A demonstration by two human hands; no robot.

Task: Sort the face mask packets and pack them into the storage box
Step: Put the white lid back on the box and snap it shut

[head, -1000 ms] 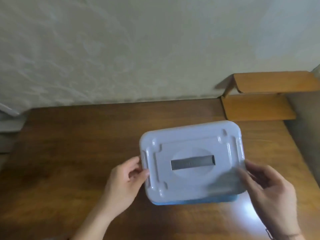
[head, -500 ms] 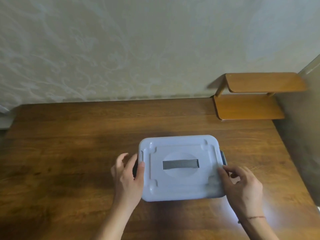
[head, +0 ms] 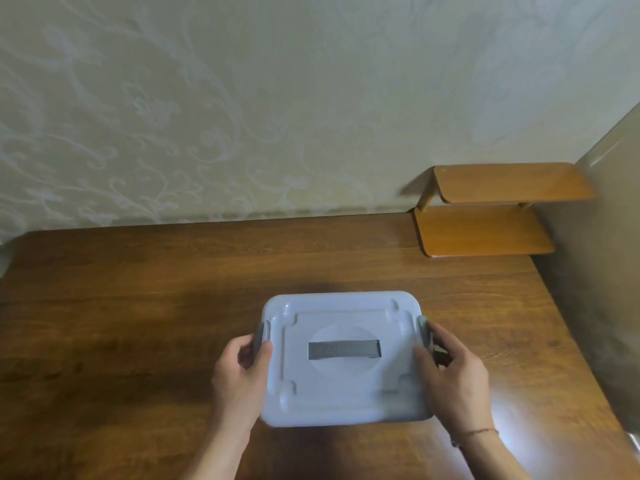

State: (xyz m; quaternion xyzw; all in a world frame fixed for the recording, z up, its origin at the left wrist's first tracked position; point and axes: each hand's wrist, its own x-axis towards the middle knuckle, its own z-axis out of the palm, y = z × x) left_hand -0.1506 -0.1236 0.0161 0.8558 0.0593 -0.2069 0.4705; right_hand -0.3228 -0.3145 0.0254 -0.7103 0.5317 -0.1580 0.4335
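Note:
A storage box [head: 343, 389] with a pale lid and a grey flat handle [head: 344, 349] in the lid's middle rests on the wooden table [head: 138, 306]. Its lid is on. My left hand [head: 239, 372] grips the grey latch [head: 262, 332] on the box's left side, thumb on top of the lid. My right hand [head: 450, 372] grips the grey latch [head: 423, 329] on the right side the same way. No face mask packets are in view; the box's inside is hidden by the lid.
A small two-tier wooden shelf [head: 485, 209] stands at the table's back right corner against the patterned wall. A grey panel [head: 602, 271] borders the table's right edge. The wall runs along the table's far edge.
The lid, tilted and raised a second ago, now sits flat on the box. Both hands have shifted from the lid's edges onto the side latches, which now stand folded up against the lid.

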